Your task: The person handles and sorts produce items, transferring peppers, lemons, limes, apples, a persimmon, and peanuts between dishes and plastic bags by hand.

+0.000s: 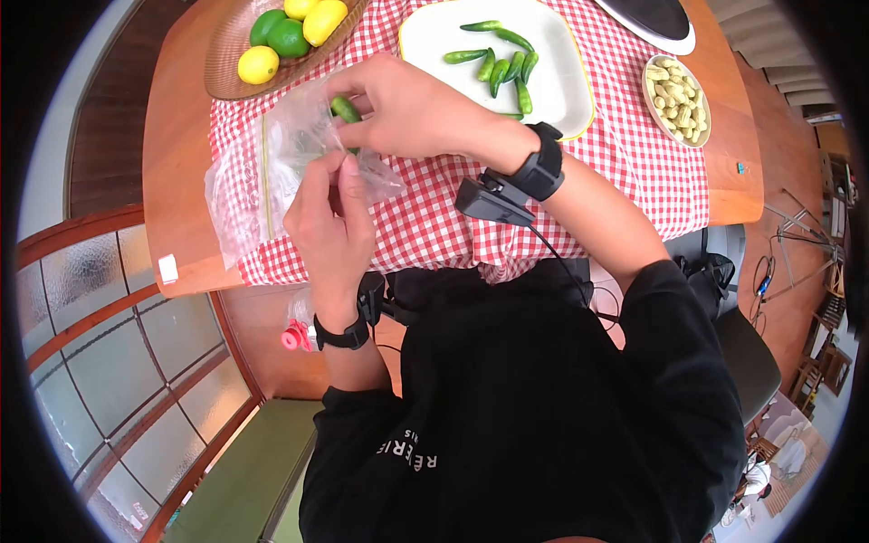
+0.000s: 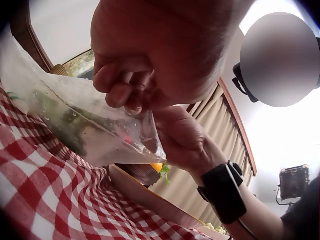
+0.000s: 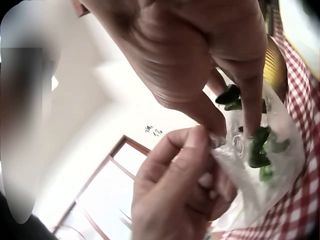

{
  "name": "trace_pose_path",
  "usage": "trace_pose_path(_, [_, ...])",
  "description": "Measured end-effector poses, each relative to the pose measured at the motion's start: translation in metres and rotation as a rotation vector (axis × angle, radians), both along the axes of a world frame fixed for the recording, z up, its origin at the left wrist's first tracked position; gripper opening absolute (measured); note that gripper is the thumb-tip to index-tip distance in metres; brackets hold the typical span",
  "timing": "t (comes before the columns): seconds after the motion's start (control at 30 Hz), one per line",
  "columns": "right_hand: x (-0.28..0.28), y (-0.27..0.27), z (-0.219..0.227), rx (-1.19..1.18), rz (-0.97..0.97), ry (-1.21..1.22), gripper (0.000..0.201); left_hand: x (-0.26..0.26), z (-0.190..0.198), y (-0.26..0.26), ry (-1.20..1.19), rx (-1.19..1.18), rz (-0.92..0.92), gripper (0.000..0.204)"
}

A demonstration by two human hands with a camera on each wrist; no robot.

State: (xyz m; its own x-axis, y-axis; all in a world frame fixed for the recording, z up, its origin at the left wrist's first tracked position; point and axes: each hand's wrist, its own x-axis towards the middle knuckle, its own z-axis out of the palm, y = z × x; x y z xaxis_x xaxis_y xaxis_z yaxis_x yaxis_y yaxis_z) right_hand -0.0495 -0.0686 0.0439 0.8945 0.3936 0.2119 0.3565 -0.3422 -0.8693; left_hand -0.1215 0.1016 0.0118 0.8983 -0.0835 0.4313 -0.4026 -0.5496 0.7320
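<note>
A clear zip bag (image 1: 243, 185) lies on the checkered cloth, with several green chili peppers (image 3: 259, 150) inside it. My left hand (image 1: 330, 222) pinches the edge of the bag's mouth between thumb and fingers. Over the opening, my right hand (image 1: 412, 109) reaches in from the right, fingers pointing down, and holds a green chili pepper (image 1: 345, 109) between thumb and fingers. The left wrist view shows the bag (image 2: 95, 120) propped up with droplets on its film, the peppers blurred through the plastic.
A white tray (image 1: 425, 41) with more green chili peppers stands right of the bag. Behind the bag is a woven basket (image 1: 222, 68) of lemons and limes. A bowl of peanuts (image 1: 677, 101) stands at the right, near a dark and white round object (image 1: 656, 18).
</note>
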Motion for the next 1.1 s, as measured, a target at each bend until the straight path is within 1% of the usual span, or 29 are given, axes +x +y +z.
trace_pose_path(0.07, [0.001,0.001,-0.006,0.295,0.112,0.237,0.025,-0.001,0.001,0.002,0.004,-0.006,0.003,0.011])
trace_pose_path(0.1, [0.002,0.001,-0.01,0.294,0.109,0.236,0.025,-0.001,0.0,0.003,-0.016,-0.036,0.042,0.012])
trace_pose_path(0.13, [0.003,0.002,-0.013,0.106,0.128,0.035,0.024,-0.002,0.0,0.004,-0.035,-0.067,0.08,0.013])
trace_pose_path(0.17, [0.003,0.003,-0.016,-0.082,0.145,-0.166,0.023,-0.004,0.001,0.005,-0.035,-0.067,0.076,0.013])
trace_pose_path(0.23, [0.002,0.006,-0.018,-0.095,0.173,-0.167,0.021,-0.005,0.003,0.008,-0.011,-0.137,0.083,0.018])
trace_pose_path(0.3, [0.002,0.008,-0.019,-0.108,0.206,-0.165,0.019,-0.004,0.002,0.01,-0.023,-0.147,0.082,0.018])
trace_pose_path(0.4, [0.001,0.008,-0.018,-0.096,0.263,-0.175,0.023,-0.004,0.003,0.014,-0.022,-0.154,0.099,0.018])
trace_pose_path(0.47, [-0.002,0.0,-0.01,-0.036,0.317,-0.152,0.025,-0.004,0.003,0.016,-0.006,-0.153,0.106,0.018])
trace_pose_path(0.53, [-0.006,-0.012,0.002,-0.069,0.304,-0.146,0.025,0.0,0.0,0.015,-0.09,-0.2,0.144,0.018])
trace_pose_path(0.6, [-0.008,-0.029,0.012,-0.11,0.293,-0.137,0.025,0.002,-0.002,0.016,-0.083,-0.191,0.133,0.017])
trace_pose_path(0.67, [-0.007,-0.05,0.019,-0.112,0.186,-0.244,0.02,0.0,-0.002,0.018,-0.071,-0.185,0.13,0.017])
trace_pose_path(0.7, [-0.007,-0.065,0.026,-0.194,0.136,-0.247,0.02,-0.001,0.0,0.017,-0.046,-0.157,0.107,0.016])
trace_pose_path(0.73, [-0.002,-0.081,0.02,-0.193,0.106,-0.342,0.02,-0.001,0.001,0.017,-0.022,-0.129,0.084,0.015])
trace_pose_path(0.8, [-0.002,-0.111,0.027,-0.381,0.014,-0.247,0.021,-0.001,0.001,0.015,-0.016,-0.114,0.057,0.014])
trace_pose_path(0.83, [-0.005,-0.125,0.027,-0.394,0.017,-0.246,0.021,-0.001,0.001,0.014,-0.012,-0.085,0.028,0.013])
trace_pose_path(0.9, [-0.012,-0.146,0.019,-0.574,-0.01,-0.118,0.026,-0.001,0.003,0.01,0.005,-0.078,0.023,0.012])
trace_pose_path(0.93, [-0.014,-0.152,0.015,-0.581,-0.013,-0.113,0.026,-0.001,0.004,0.008,0.022,-0.057,0.015,0.011])
trace_pose_path(0.97, [-0.017,-0.156,0.011,-0.631,0.016,-0.087,0.029,-0.001,0.004,0.007,0.024,-0.063,0.01,0.011])
trace_pose_path(1.0, [-0.019,-0.16,0.006,-0.679,0.044,-0.059,0.032,-0.001,0.005,0.007,0.009,-0.018,-0.014,0.011])
trace_pose_path(1.03, [-0.022,-0.162,0.001,-0.677,0.073,-0.114,0.036,0.0,0.006,0.006,-0.007,0.029,-0.039,0.01])
trace_pose_path(1.1, [-0.023,-0.16,-0.008,-0.679,0.046,-0.098,0.034,-0.001,0.011,-0.001,-0.019,0.066,-0.053,0.01])
